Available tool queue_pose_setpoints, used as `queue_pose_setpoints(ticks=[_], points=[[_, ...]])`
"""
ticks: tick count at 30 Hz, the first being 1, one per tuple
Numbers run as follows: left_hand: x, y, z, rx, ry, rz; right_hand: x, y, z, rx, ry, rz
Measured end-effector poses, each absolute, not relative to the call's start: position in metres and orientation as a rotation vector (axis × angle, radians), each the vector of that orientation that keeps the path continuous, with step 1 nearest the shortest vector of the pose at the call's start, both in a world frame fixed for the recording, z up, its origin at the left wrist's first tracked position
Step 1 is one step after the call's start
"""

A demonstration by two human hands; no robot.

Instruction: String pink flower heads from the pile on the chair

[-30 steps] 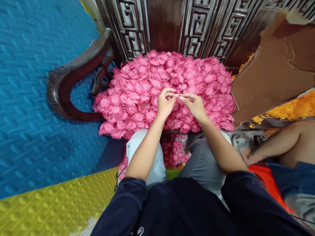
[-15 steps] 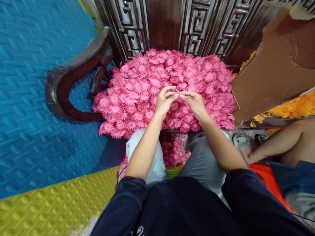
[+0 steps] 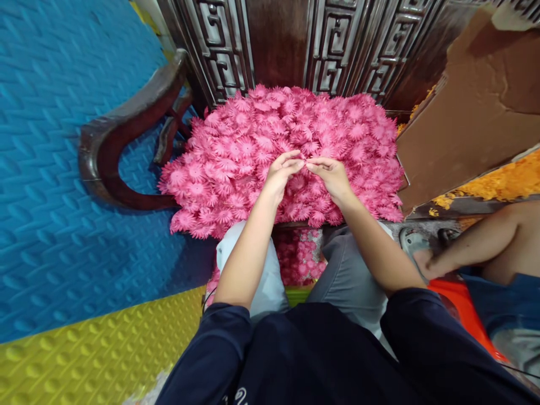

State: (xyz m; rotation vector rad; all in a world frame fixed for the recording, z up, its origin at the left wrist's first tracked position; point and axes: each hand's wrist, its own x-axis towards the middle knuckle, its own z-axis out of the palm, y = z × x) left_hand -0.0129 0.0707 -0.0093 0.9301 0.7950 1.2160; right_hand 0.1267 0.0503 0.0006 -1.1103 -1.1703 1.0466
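Left hand (image 3: 279, 173) and right hand (image 3: 334, 176), fingers pinched narrow, tips nearly meeting, anything held too small for me to tell; pink flowers (image 3: 236, 152), 1 broad heap beneath both; carved wooden panel (image 3: 279, 48), behind the heap

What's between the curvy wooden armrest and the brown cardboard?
In the head view, a heap of pink flowers lies between them, with the left hand and right hand over it.

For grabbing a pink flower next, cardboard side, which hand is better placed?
Probably the right hand: it is nearer the brown cardboard. The left hand sits farther across the pink flowers, toward the curved wooden armrest.
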Motion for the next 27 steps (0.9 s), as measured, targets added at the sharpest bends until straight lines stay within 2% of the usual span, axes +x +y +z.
queue_pose_setpoints(ticks=[27], points=[[-0.0102,0.0683,-0.0083,0.842,0.817,1.128,0.1248,0.0478,0.0022,-1.045,-1.189,1.108]])
